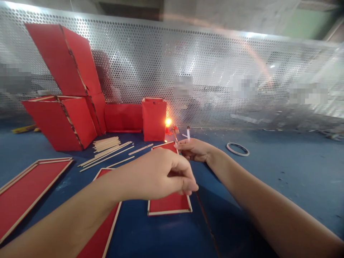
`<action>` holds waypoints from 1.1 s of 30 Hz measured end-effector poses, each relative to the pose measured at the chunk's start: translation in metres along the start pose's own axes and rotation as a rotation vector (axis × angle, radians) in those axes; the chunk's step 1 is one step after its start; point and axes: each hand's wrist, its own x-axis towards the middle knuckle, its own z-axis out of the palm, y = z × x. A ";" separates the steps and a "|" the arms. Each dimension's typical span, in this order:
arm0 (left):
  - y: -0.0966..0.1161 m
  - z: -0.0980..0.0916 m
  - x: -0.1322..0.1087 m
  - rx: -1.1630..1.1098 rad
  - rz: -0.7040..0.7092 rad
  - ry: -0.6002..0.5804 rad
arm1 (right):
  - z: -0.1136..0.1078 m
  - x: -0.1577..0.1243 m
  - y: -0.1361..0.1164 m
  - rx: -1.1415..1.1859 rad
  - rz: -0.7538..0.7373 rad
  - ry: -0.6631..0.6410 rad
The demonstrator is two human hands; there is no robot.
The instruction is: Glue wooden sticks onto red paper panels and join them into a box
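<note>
My left hand [166,175] hangs over a red panel [169,203] edged with thin wooden strips. Its fingers are closed near the panel's right edge; what they hold, if anything, is hidden. Beyond it, my right hand [195,149] is closed at the panel's far right corner, thumb and forefinger pinched. A whitish glue stick [188,134] with a darkened tip rises from behind the right hand's fingers, seemingly gripped by them. Just past that hand, a small flame [168,122] burns beside a red box [154,120].
Loose wooden sticks [106,152] lie at the left. Large red boxes [61,122] stand behind them. Two more framed red panels lie nearer, one at far left [32,190]. A roll of tape [238,149] rests at right. A perforated metal screen [215,71] closes off the back.
</note>
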 end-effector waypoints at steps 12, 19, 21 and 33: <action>-0.008 0.024 0.014 -0.385 -0.067 -0.015 | -0.001 0.000 0.000 -0.002 0.005 -0.042; -0.003 0.017 0.002 -0.011 -0.343 -0.270 | -0.006 0.005 0.003 -0.001 -0.009 -0.029; -0.003 0.012 -0.003 0.220 -0.382 -0.386 | -0.009 0.006 0.004 -0.003 -0.011 -0.038; -0.050 -0.039 -0.001 0.524 -0.435 0.401 | -0.004 -0.004 -0.005 0.070 -0.145 -0.066</action>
